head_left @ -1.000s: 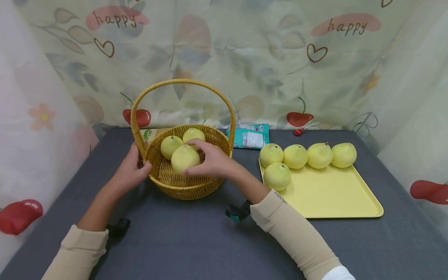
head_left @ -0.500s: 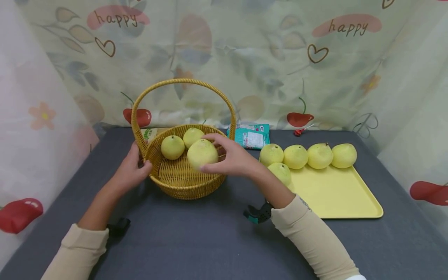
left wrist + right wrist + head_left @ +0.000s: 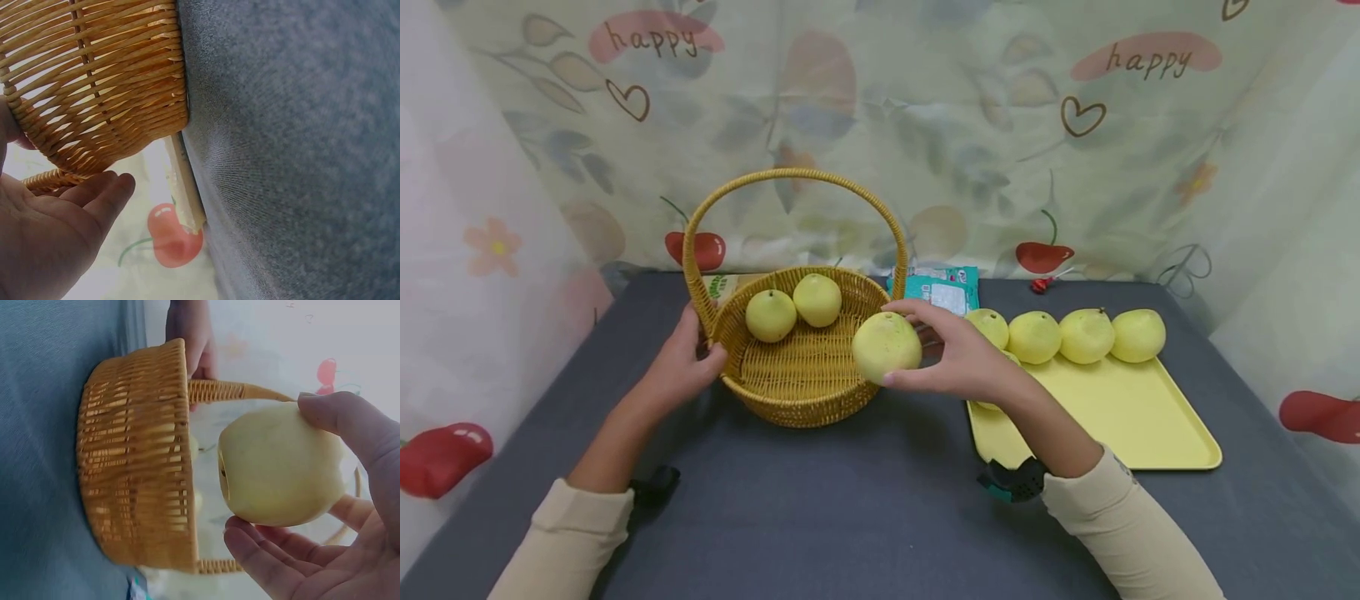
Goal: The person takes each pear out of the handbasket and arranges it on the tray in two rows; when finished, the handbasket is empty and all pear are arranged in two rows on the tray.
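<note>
The right hand's grip (image 3: 957, 352) held a roundish yellow-green fruit (image 3: 886, 348) raised by the right rim of the basket (image 3: 805, 413); the yellow tray (image 3: 1120, 417) lay rightward; the left hand (image 3: 677, 367), farther from the fruit, grasped the basket's left edge.

Your round golden wicker basket (image 3: 797, 412) looks ribbed; the round pale-yellow fruit (image 3: 884, 346) near it, smooth; the dark-grey cloth (image 3: 820, 517) beneath it, matt.

Fruit (image 3: 886, 348) pale yellow-green; basket (image 3: 805, 411) golden-brown weave; tray (image 3: 1120, 417) yellow; tablecloth (image 3: 805, 517) dark blue-grey; curtain (image 3: 895, 158) pale, cherry-printed.
</note>
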{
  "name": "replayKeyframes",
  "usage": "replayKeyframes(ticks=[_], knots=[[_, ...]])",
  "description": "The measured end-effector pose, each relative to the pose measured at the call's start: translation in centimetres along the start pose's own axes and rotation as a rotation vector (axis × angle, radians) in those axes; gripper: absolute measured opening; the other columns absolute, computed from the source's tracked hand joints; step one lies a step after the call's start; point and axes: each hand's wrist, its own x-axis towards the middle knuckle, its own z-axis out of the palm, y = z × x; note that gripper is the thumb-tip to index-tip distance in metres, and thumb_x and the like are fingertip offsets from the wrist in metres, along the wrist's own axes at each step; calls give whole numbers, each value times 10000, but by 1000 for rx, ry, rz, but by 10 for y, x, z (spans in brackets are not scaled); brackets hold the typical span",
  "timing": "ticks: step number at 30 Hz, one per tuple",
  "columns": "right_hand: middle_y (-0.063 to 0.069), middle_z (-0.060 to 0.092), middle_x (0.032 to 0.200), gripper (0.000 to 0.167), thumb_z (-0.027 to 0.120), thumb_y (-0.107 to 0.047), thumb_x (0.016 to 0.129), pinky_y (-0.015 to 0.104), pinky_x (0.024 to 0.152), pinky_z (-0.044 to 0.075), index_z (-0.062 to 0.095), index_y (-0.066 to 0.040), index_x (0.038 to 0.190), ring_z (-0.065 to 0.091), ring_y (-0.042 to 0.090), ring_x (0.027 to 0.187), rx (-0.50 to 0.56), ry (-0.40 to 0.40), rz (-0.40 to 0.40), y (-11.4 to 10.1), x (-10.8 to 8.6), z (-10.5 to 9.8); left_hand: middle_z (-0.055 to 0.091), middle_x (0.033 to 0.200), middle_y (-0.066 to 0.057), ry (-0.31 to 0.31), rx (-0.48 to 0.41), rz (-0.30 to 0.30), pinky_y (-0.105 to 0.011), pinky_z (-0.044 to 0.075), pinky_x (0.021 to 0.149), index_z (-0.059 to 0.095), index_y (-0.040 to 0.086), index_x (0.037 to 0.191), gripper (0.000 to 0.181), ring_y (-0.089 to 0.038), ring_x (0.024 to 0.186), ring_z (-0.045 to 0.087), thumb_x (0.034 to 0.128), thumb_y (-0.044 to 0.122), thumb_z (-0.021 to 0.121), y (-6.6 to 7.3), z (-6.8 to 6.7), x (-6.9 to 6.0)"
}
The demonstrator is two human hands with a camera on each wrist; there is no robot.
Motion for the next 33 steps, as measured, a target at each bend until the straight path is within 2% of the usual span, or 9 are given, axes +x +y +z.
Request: replayKeyframes(ticks=[11, 16, 19, 24, 28, 33], knots=[[33, 602, 1238, 727, 868, -222, 782, 455, 961, 467, 530, -212, 1425, 590, 217, 1131, -44, 69, 63, 8, -36, -30, 261, 1521, -291, 10, -5, 3, -603, 384, 977, 46, -12, 1554, 767, -425, 1285, 416, 917, -35, 473, 0, 0, 0], [53, 614, 1215, 719, 855, -203, 800, 471, 947, 466, 515, -195, 1434, 600, 236, 1097, -76, 129, 90, 11, -49, -51, 247, 1534, -292, 19, -9, 11, -605, 378, 980, 46, -25, 1550, 761, -432, 1300, 405, 918, -45, 470, 1, 1, 0], [65, 610, 1194, 697, 847, -172, 807, 434, 934, 480, 523, -182, 1425, 609, 236, 1053, -86, 179, 98, 13, -55, -65, 232, 1543, -286, 12, -18, 1, -599, 378, 976, 27, -4, 1561, 776, -424, 1309, 394, 920, -35, 464, 0, 1, 0], [79, 592, 1204, 706, 833, -139, 817, 275, 893, 486, 516, -173, 1447, 604, 213, 1025, -125, 250, 118, 17, -66, -86, 278, 1492, -288, 5, -24, 1, -555, 400, 920, 31, 23, 1566, 780, -406, 1245, 429, 918, -27, 462, -2, 2, 1], [94, 575, 1233, 724, 822, -145, 831, 220, 854, 483, 486, -141, 1471, 585, 197, 1033, -166, 262, 158, 20, -74, -100, 290, 1479, -289, 5, -11, 7, -555, 403, 927, 37, 14, 1562, 778, -402, 1234, 435, 914, -24, 467, -2, 2, 1], [143, 620, 1155, 722, 824, -192, 836, 239, 796, 508, 465, -105, 1456, 612, 212, 1012, -239, 240, 245, 24, -82, -113, 250, 1519, -293, 1, -10, 1, -596, 376, 975, 25, -4, 1559, 778, -422, 1291, 400, 917, -29, 464, -1, 1, 1]])
